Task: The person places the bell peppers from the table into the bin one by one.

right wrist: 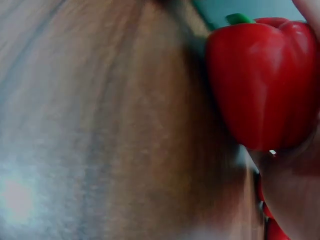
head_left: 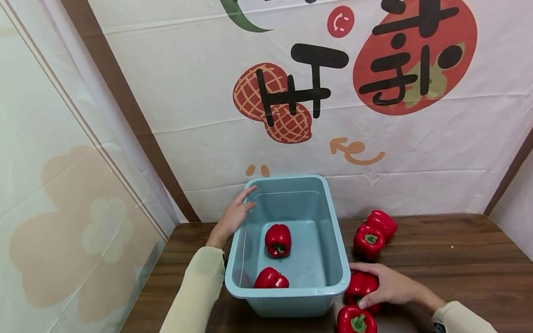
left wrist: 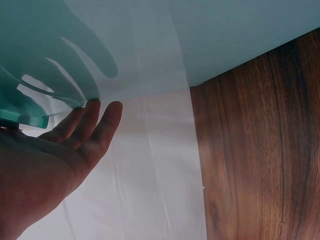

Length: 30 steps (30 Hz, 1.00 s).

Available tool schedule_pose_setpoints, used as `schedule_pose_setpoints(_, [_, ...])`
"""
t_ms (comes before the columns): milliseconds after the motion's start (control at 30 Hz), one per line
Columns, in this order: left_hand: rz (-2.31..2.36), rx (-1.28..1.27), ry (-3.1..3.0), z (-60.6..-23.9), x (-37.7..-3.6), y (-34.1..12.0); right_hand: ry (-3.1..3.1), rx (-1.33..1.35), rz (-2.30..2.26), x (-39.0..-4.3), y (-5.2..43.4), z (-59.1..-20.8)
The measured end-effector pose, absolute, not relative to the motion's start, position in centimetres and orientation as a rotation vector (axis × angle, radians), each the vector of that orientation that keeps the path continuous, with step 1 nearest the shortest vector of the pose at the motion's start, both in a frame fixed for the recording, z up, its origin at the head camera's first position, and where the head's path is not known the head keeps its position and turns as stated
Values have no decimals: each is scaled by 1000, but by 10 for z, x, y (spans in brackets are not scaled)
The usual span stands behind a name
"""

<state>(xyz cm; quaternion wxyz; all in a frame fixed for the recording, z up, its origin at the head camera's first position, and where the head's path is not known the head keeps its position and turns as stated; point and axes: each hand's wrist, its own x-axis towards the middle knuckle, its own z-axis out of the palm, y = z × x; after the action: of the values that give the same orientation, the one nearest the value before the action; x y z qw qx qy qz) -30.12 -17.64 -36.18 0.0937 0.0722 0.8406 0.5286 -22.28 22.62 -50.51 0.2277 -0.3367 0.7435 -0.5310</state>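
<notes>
A light blue plastic bin [head_left: 293, 303] stands in front of me with two red bell peppers inside, a pepper [head_left: 278, 240] in the middle and another [head_left: 270, 278] by the near wall. My left hand [head_left: 234, 217] holds its left rim, thumb and a finger over the edge; in the left wrist view, other fingers [left wrist: 102, 127] lie along the outer wall. Beside the bin's right wall, my right hand [head_left: 391, 284] grips a bell pepper [head_left: 358, 285] between thumb and fingers. Nearer to me sits a bell pepper [head_left: 356, 324], stem up. A red pepper [right wrist: 265, 85] fills the right wrist view's upper right.
Two more bell peppers, one in front [head_left: 368, 241] and one behind [head_left: 381, 224], lie together right of the bin near the back edge. The brown wooden table [head_left: 450, 263] meets a printed white cloth [head_left: 204, 139] behind. Another cloth [head_left: 51, 193] hangs at the left.
</notes>
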Motion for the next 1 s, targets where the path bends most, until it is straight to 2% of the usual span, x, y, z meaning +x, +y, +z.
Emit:
schedule_pose_setpoints(233, [1587,211,2541,-393,-323,-183,2126,-911,-1453,-221,226,-511])
schedule_pose_setpoints(1000, [1580,231,2539,-393,-322,-186,2116,-947,-1510,-221,225,-516])
